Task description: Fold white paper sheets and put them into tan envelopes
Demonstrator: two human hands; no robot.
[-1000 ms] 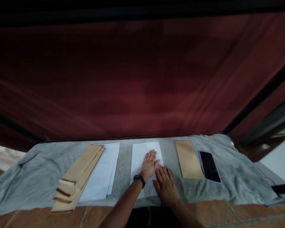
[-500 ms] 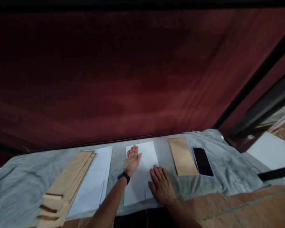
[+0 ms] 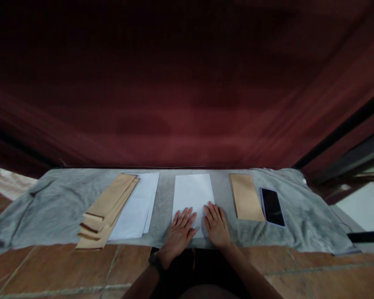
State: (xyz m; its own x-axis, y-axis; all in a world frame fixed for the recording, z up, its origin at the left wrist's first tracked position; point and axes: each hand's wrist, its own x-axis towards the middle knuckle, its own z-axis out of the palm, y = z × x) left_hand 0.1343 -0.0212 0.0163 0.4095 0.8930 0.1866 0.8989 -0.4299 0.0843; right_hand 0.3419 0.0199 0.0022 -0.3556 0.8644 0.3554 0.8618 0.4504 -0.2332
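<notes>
A white sheet of paper [image 3: 193, 190] lies on the grey cloth in front of me, its long side running away from my body. My left hand [image 3: 180, 232] rests flat on the sheet's near left part, fingers stretched out; a dark band is round its wrist. Across from it, my right hand [image 3: 216, 224] lies flat over the near right edge, fingers extended. Neither hand grips anything. The near edge of the paper is partly hidden under the hands.
Left of the sheet, several brown paper envelopes [image 3: 112, 199] overlap a stack of white paper [image 3: 132, 218]. On the right are more brown envelopes [image 3: 247, 197] and a phone [image 3: 272, 207]. A grey cloth [image 3: 59, 207] covers the surface, with a dark red panel [image 3: 187, 137] behind.
My left hand has slid from the sheet's far part down towards its near edge. The right hand stays flat near the right edge. The camera view has shifted and levelled.
</notes>
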